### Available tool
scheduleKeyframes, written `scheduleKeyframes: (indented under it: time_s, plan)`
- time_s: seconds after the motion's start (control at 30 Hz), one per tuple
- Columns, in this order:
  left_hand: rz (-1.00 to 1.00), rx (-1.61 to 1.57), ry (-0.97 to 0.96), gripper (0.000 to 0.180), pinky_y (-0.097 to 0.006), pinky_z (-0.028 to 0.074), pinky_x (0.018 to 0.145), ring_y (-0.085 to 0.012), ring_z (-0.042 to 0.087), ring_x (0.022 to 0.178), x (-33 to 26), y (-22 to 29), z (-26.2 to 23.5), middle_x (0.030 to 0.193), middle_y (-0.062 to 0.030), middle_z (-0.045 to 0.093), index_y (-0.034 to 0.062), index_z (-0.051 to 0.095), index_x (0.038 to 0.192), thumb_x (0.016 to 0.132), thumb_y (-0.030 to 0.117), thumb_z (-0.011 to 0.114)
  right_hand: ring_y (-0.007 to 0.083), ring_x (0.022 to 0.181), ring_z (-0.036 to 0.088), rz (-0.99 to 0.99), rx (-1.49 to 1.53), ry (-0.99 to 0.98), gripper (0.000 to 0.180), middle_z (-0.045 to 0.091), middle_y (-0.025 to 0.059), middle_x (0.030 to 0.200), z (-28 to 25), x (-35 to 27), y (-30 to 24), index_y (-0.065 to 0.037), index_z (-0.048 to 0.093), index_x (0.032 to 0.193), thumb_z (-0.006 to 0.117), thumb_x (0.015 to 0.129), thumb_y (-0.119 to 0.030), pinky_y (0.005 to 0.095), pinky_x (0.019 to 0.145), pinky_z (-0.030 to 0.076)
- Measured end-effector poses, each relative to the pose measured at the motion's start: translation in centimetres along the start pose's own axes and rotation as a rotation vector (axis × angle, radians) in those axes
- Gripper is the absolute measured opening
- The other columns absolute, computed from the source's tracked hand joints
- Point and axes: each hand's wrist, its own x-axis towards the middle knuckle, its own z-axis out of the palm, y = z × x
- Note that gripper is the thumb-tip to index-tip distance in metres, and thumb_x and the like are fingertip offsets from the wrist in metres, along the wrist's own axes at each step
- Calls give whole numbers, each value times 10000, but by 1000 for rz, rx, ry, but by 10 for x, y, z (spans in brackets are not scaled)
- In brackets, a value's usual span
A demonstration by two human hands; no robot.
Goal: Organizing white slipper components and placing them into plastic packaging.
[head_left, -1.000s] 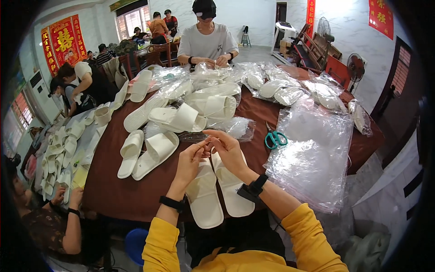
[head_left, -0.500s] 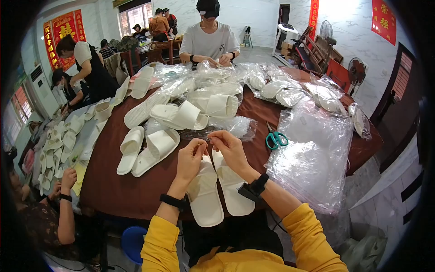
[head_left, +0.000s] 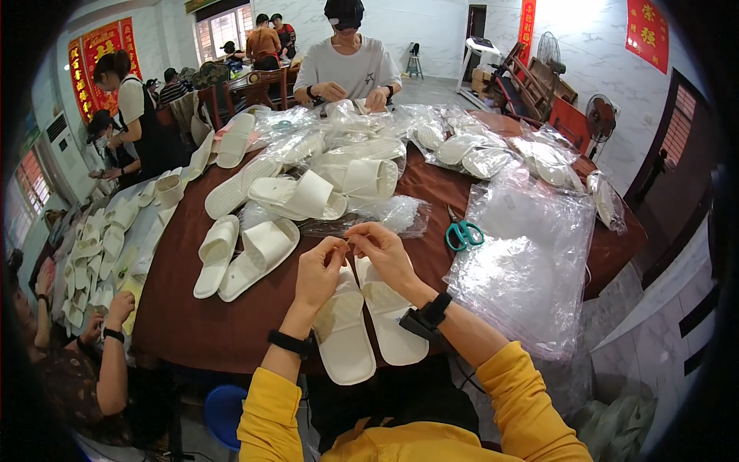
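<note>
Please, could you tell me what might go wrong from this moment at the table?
One slipper of the white pair under the left hand and right hand could be knocked off, as the pair lies at the near edge of the brown-covered table. The clear plastic bags overhang the edge and might slide down. The teal-handled scissors could perhaps snag the bags beside them.

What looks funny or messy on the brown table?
The clear plastic bags stick out past the brown table's near edge on the right, instead of lying fully on it. The front pair's left slipper seems to poke over too. I see no spill or damage.
</note>
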Motion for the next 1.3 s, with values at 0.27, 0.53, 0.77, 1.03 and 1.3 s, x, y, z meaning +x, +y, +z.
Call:
scheduleKeyframes:
  time_s: [0.27, 0.53, 0.77, 1.03, 1.3]
  plan:
    - [12, 35, 1, 95, -230, 441, 596, -71, 558, 652, 1, 0, 1, 735, -16, 635, 0, 641, 964, 935, 55, 569, 65, 713, 572, 3, -23, -14, 119, 633, 11, 805, -3, 0, 3, -3, 655, 1012, 604, 945, -86, 213, 645, 482]
    - [4, 37, 4, 84, -252, 463, 583, -93, 584, 616, -1, 4, -1, 714, -47, 646, 2, 635, 932, 915, 44, 565, 61, 716, 571, 35, 48, -15, 131, 634, 8, 801, -3, -1, 0, -6, 656, 1024, 604, 949, -100, 211, 649, 482]
    - [-7, 83, -10, 94, -253, 465, 583, -95, 579, 613, 0, 4, -1, 721, -48, 647, 4, 642, 948, 914, 37, 561, 59, 716, 569, 29, 51, -18, 127, 637, 7, 805, -3, -1, 1, -4, 657, 1021, 597, 949, -89, 210, 648, 481]
    - [-19, 67, 3, 109, -232, 424, 573, -62, 526, 630, 0, 6, -1, 700, -4, 612, 1, 645, 956, 943, 58, 553, 79, 734, 603, 47, 101, 49, 109, 646, 27, 847, 2, -2, -1, -4, 612, 1008, 604, 928, -78, 223, 639, 497]
    - [29, 118, -25, 111, -252, 423, 554, -87, 515, 592, -2, -1, 0, 666, -50, 584, -4, 632, 933, 939, 52, 537, 92, 690, 606, 54, -93, -27, 134, 644, 46, 797, -1, -2, 7, 18, 588, 967, 608, 894, -93, 236, 608, 500]
